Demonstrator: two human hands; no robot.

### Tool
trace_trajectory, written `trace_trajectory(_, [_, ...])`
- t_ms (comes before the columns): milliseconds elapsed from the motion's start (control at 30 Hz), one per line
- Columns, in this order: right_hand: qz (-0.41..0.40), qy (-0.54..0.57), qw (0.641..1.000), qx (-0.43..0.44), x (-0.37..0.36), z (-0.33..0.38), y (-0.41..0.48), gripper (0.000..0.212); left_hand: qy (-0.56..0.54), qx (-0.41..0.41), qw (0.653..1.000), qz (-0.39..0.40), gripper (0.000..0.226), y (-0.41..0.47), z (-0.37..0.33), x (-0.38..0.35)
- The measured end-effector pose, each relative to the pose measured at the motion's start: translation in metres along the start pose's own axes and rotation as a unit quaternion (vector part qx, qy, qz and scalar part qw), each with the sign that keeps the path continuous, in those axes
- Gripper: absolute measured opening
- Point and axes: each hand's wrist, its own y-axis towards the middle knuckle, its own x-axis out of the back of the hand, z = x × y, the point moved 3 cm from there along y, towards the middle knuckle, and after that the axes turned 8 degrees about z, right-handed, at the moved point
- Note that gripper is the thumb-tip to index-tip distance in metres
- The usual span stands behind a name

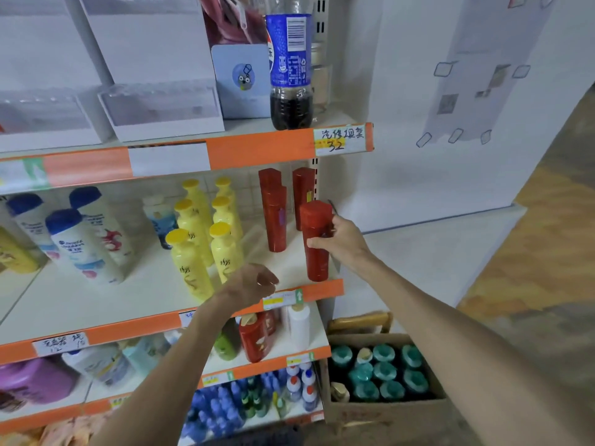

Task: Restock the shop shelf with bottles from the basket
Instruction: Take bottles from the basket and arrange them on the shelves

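Floor, nearest: a cardboard box (370, 413) stands beside the shelving, packed with teal-capped bottles (384, 370).
Left hand: the left hand (252, 284) hovers over the front lip of the middle shelf (96, 304) with its fingers loosely curled, holding nothing.
Right hand: the right hand (343, 239) wraps the red bottle (317, 252) at mid-height from its right side, thumb across the front.
Where the bottle is: upright at the front right corner of the middle shelf. Its base is at the board or just above it; which, I cannot tell.
Handling: a tall, narrow, rigid plastic body, probably full and fairly heavy. It has a small foot and looks tippy. The glossy wall may slip, so a mid-body wrap suits it better than the cap.
Where to set it: in line ahead of the red row (275, 217) standing just behind, clear of the lip.
Neighbours: yellow bottles (190, 262) in rows to the left, apart from the red ones.
Farthest: a cola bottle (289, 69) on the shelf above.
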Motion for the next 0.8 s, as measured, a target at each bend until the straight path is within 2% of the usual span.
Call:
trace_trajectory(333, [0.033,0.028,0.999,0.023,0.008,-0.019,0.059,0.044,-0.006,-0.013,0.999,-0.036,0.015,0.037,0.009,-0.005])
trace_trajectory(533, [0.038,0.048,0.998,0.007,0.005,-0.032,0.089,0.043,-0.006,-0.004,0.999,-0.042,0.016,0.052,0.016,-0.014])
trace_trajectory(800, [0.033,0.052,0.998,0.010,-0.003,-0.030,0.119,0.029,0.046,0.018,0.996,-0.068,0.024,0.065,0.029,-0.007])
